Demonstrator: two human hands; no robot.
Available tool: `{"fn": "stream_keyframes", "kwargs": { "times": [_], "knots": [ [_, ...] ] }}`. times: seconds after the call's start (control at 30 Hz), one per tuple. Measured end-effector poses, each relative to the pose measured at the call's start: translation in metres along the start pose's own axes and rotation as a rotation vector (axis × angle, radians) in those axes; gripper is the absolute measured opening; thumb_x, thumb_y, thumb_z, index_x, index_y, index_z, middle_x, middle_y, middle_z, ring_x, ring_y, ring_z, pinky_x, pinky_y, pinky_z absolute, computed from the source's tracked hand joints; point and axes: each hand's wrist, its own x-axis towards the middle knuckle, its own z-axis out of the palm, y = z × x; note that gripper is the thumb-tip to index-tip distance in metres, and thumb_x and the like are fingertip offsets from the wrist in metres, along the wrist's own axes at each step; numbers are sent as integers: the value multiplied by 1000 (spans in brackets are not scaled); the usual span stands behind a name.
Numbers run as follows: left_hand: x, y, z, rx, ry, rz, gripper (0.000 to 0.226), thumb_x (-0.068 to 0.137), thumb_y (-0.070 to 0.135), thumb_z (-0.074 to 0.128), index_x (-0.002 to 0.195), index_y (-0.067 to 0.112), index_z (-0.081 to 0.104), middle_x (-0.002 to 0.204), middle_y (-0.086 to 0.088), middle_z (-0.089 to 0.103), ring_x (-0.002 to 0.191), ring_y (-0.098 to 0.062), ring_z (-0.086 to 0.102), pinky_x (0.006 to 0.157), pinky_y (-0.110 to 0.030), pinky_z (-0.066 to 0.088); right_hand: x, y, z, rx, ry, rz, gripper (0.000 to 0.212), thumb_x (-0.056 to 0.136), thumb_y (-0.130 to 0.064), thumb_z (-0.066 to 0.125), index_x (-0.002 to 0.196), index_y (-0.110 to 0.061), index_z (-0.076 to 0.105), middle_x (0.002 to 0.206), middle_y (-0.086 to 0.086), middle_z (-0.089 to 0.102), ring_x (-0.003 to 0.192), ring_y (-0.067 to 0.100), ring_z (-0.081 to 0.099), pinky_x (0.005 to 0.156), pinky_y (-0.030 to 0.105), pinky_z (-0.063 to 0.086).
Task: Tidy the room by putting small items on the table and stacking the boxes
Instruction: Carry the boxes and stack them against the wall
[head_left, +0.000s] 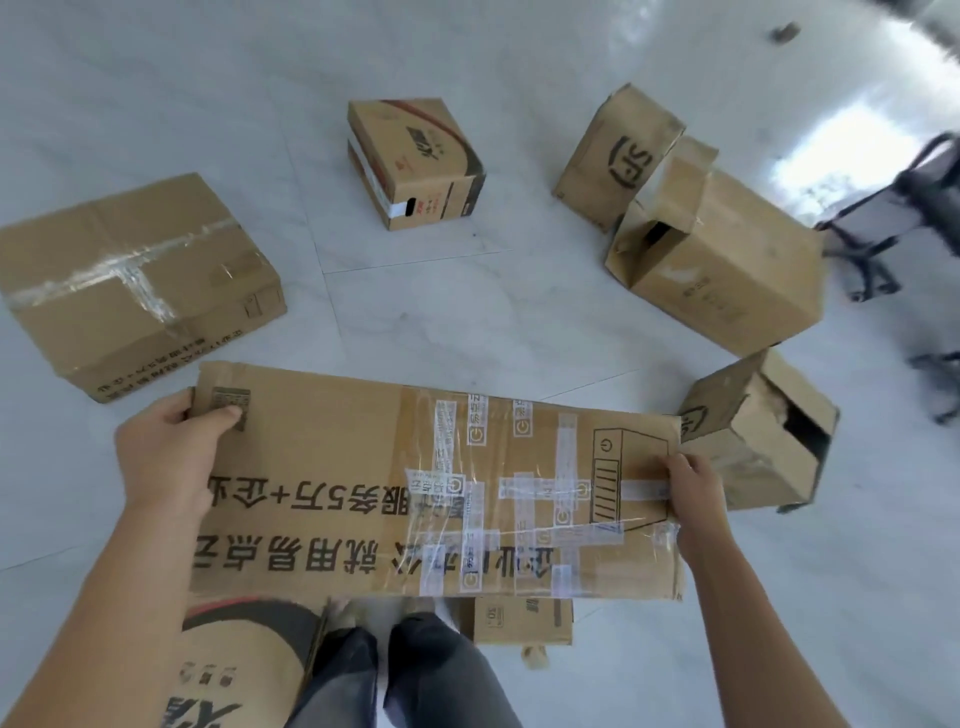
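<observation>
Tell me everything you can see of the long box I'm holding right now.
The long box is brown cardboard, flat and wide, held roughly level. Its top face bears large black printed characters, a line drawing of a computer tower and crossing strips of tape. The left hand grips its left end, the right hand its right end.

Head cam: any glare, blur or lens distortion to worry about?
Head view: blown-out glare patch on the floor upper right; dark chair frame at the right edge smeared by blur; wide-angle lens bends the scene toward the corners; the held flat box is fairly sharp, print legible, its tape glinting mildly.
</observation>
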Motion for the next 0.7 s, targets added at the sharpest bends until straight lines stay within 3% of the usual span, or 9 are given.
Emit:
{"fn": "stream_keyframes", "kwargs": {
  "times": [0.13, 0.23, 0.3, 0.37, 0.47, 0.53, 0.63, 0.7],
  "knots": [
    [-31, 23, 19, 49, -126, -22, 18, 84, 5, 64, 99, 15, 63, 82, 0, 60, 83, -20, 55, 75, -32, 42, -22, 7, -58, 88, 103, 53, 28, 94, -22, 42, 114, -5, 51, 101, 9, 52, 93, 25, 50, 77, 36, 41],
    [-60, 33, 31, 69, -202, -21, 33, 82, 5, 66, 115, 7, 62, 108, -5, 62, 98, -23, 57, 87, -34, 44, -37, 28, -101, 96, 150, 100, 19, 95, -21, 41, 105, -7, 49, 96, 11, 51, 87, 25, 49, 71, 35, 41],
    [-83, 33, 42, 157, -295, 46, 11, 83, 2, 64, 84, 12, 62, 86, -1, 58, 84, -24, 56, 77, -32, 41, -48, 51, -128, 86, 188, 149, 21, 95, -20, 43, 105, -4, 50, 92, 12, 53, 88, 28, 50, 75, 39, 43],
    [-107, 29, 55, 263, -399, 97, 24, 81, 2, 64, 64, 17, 56, 70, -5, 57, 80, -28, 58, 71, -35, 43, -60, 80, -157, 105, 228, 223, 25, 93, -18, 45, 109, 0, 51, 92, 14, 54, 88, 30, 51, 75, 40, 44],
    [-148, 23, 77, 375, -551, 115, 16, 78, 3, 66, 66, 13, 63, 78, -16, 66, 85, -35, 64, 84, -51, 51, -87, 135, -201, 202, 287, 330, 23, 91, -14, 48, 110, 0, 50, 82, 10, 52, 81, 29, 51, 65, 34, 42],
    [-183, 13, 96, 452, -622, 139, 16, 78, 3, 66, 66, 12, 63, 77, -14, 66, 84, -36, 64, 87, -55, 51, -111, 171, -235, 270, 347, 381, 17, 91, -10, 48, 106, -2, 47, 76, 7, 48, 74, 26, 49, 58, 31, 38],
    [-254, -9, 126, 515, -711, 232, 15, 79, 7, 67, 66, 6, 59, 71, -13, 61, 78, -33, 61, 79, -42, 51, -155, 230, -290, 386, 449, 453, 15, 91, -9, 48, 101, 1, 48, 75, 11, 48, 65, 22, 46, 56, 31, 37],
    [-309, -28, 143, 538, -761, 296, 17, 81, 12, 65, 69, 6, 55, 69, -12, 54, 68, -28, 54, 66, -33, 40, -187, 271, -331, 461, 530, 506, 10, 90, -8, 46, 95, 0, 48, 75, 13, 48, 64, 23, 45, 54, 29, 36]
  ]
}}
